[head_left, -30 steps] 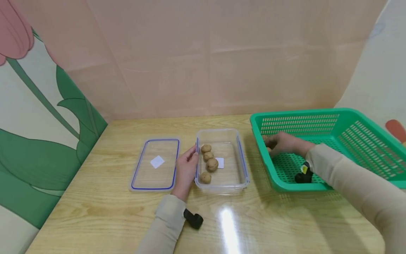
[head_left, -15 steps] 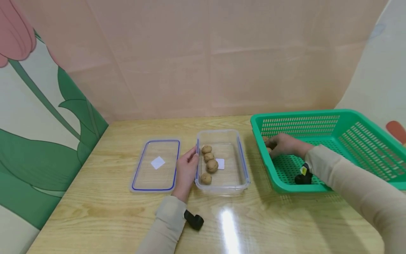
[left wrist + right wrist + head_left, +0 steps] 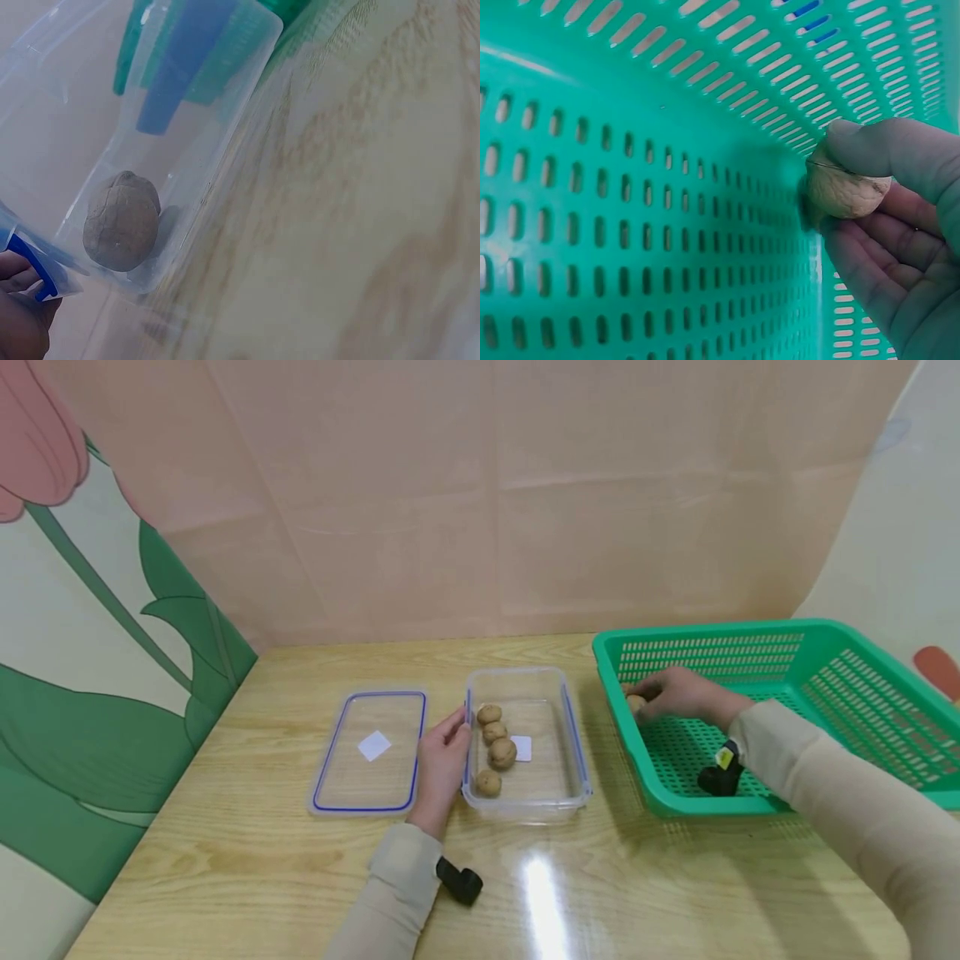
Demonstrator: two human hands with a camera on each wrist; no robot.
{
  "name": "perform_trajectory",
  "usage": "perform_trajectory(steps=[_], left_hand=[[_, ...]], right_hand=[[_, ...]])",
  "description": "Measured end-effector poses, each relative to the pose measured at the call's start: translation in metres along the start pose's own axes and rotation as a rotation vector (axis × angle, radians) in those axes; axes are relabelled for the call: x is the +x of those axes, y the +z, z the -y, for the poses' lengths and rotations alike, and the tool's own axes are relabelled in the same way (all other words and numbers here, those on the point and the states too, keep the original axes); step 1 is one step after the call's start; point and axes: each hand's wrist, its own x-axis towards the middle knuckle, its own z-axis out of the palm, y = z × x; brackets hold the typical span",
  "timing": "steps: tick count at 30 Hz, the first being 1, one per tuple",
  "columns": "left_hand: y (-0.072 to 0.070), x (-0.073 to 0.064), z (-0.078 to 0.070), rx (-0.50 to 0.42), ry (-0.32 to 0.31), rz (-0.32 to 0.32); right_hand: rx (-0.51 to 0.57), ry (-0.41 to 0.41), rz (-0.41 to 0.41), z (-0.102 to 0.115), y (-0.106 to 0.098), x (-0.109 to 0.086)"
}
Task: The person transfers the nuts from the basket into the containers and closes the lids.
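- Wood-grained desk (image 3: pixel 262 860) meets a pinkish sheet (image 3: pixel 420 527) behind.
- One walnut (image 3: pixel 844 193), roundish with no clear long axis, is held between thumb and fingers of the right grip (image 3: pixel 684 695), near the basket's left wall.
- Green basket (image 3: pixel 720 806) surrounds that hand; another walnut partly shows.
- Clear box (image 3: pixel 547 774), left of the basket, contains four walnuts (image 3: pixel 502 752) along its left side.
- Left grip (image 3: pixel 441 762) touches that side; whether it pinches, I cannot tell.
- Blue-edged lid (image 3: pixel 360 785) lies farther left.

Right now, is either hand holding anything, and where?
The right hand pinches a round tan walnut by opposite sides, between thumb and fingers. The left hand touches a clear plastic box; gripping can't be told.
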Motion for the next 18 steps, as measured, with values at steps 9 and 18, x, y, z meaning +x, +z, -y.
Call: perform_trajectory(steps=[9,18], left_hand=[[0.0,-0.002,-0.003,-0.017,-0.012,0.011],[0.001,-0.001,-0.002,-0.024,0.003,-0.001]], right_hand=[[0.106,0.035,-0.071,0.004,-0.01,-0.002],[0.267,0.04,-0.121,0.012,-0.013,-0.006]])
